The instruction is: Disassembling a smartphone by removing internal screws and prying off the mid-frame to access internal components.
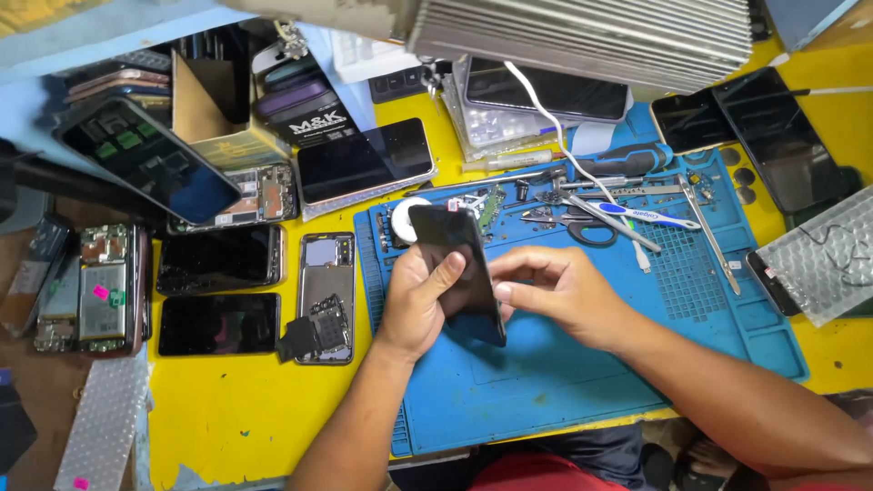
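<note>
The person is holding a black phone (457,264) w/ both hands over the blue work mat (582,364), which is lying on the yellow counter (236,409). The left hand (420,295) is gripping the phone from the left side, thumb lying across its dark face. The right hand (553,289) is closing on the phone's right edge, thumb & fingertips pinching near the lower corner. The phone is tilting, top end pointing away from the person, just in front of a white round roll (397,218). At the mat's far edge, scissors (587,229), a toothbrush (637,215) & a blue-handled screwdriver (627,161) are lying close together. Left of the mat, an opened phone body (326,295) is resting beside two dark screens (218,291).
</note>
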